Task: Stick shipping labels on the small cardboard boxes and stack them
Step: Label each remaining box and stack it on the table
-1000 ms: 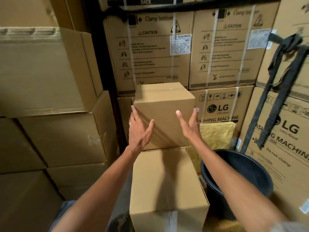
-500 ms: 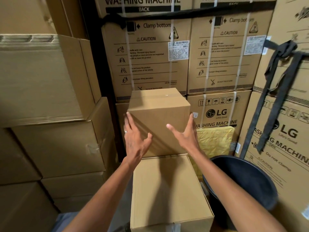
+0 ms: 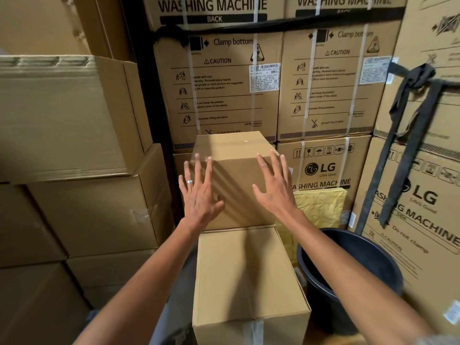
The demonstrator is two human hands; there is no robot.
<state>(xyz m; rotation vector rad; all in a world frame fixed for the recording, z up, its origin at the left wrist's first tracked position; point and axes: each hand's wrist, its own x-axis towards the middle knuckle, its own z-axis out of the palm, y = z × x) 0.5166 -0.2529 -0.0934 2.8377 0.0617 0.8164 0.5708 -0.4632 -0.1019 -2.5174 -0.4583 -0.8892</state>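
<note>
A small taped cardboard box (image 3: 236, 175) stands on the far end of a longer cardboard box (image 3: 246, 275) right in front of me. My left hand (image 3: 199, 192), with a ring on one finger, lies flat with spread fingers on the small box's near face, towards its left edge. My right hand (image 3: 273, 188) lies flat with spread fingers on the same face, towards its right edge. Neither hand holds anything. No shipping label shows on either box.
Big washing machine cartons (image 3: 224, 90) form a wall behind. Plain cartons (image 3: 82, 210) are stacked at the left. A black bucket (image 3: 348, 282) stands to the right of the long box, with a yellow padded packet (image 3: 321, 207) behind it. Dark straps (image 3: 408, 135) hang at the right.
Both hands went from beside the small box's two sides to flat against its near face, fingers spread wider. The view has tilted up a little.
</note>
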